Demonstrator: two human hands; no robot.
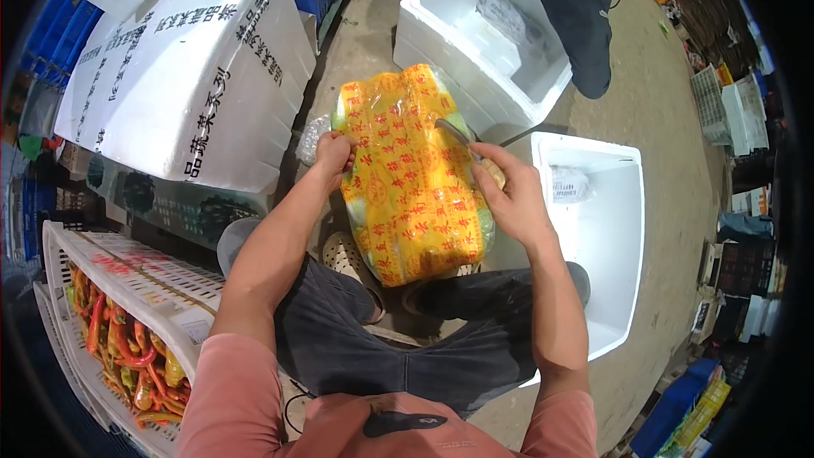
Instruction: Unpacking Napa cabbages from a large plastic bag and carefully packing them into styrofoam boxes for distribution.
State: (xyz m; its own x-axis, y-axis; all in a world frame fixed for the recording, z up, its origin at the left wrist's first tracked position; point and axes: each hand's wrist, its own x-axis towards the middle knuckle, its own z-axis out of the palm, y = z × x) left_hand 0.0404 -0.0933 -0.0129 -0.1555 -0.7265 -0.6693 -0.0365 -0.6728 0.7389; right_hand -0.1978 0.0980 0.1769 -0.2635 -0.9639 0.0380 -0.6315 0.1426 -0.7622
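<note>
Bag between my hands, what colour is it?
Bag: mostly yellow with red print; shows best in head view.

Yellow bundle (415, 178) with underside hidden, shoes (344, 256) partly covered, co-worker (591, 47) cut off above

A bundle (411, 187) is being flanked by the left hand (333, 158) and the right hand (515, 195), a knife (453, 130) being held in the latter. It is being bordered by a foam box (182, 76) on the left, an open box (616, 246) on the right and a second open box (434, 44) ahead-right, beside a co-worker (589, 42). Peppers (136, 343) are being held in a crate (144, 276) at near left.
</note>
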